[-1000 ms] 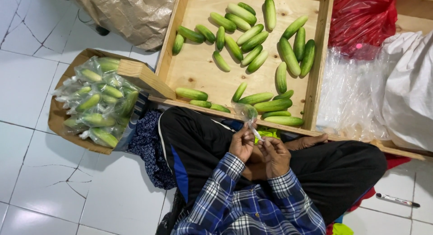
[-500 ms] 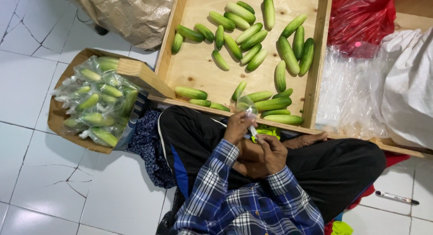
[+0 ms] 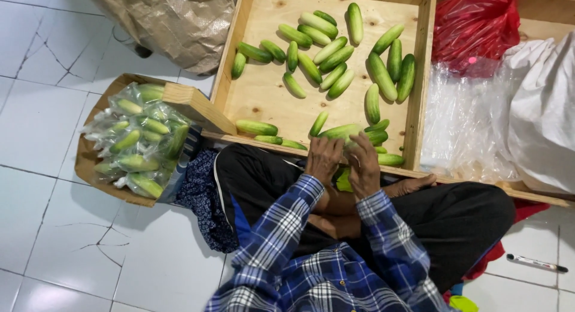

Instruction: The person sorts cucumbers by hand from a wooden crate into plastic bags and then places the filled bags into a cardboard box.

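Both hands sit close together at the near edge of the wooden tray point(image 3: 263, 102), over the lap of a person in a blue plaid shirt and dark trousers. The left hand point(image 3: 324, 158) and the right hand point(image 3: 363, 167) have their fingers bent and spread over a pale cucumber point(image 3: 341, 132) that lies at the tray's near rail — the fingertips reach onto it, but whether either hand truly grips it I cannot tell, since the backs of the hands hide the contact. Just below and between the hands a bit of yellow-green shows; it is too hidden to name. Other cucumbers lie beside this one at the tray's near right corner, a few more along the near rail to the left, and a loose scatter fills the middle and far part of the tray, most lying at a slant. To the left, on the white tiled floor point(image 3: 48, 108), a cardboard box point(image 3: 179, 96) holds cucumbers packed in clear bags point(image 3: 141, 144), piled to the rim. Right of the tray lies a heap of clear plastic point(image 3: 461, 120), with a red bag point(image 3: 476, 24) behind it and a white sack point(image 3: 542, 108) beside it. A brown sack point(image 3: 173, 24) sits at the far left — and a pen point(image 3: 537, 263) lies on the floor at the right.
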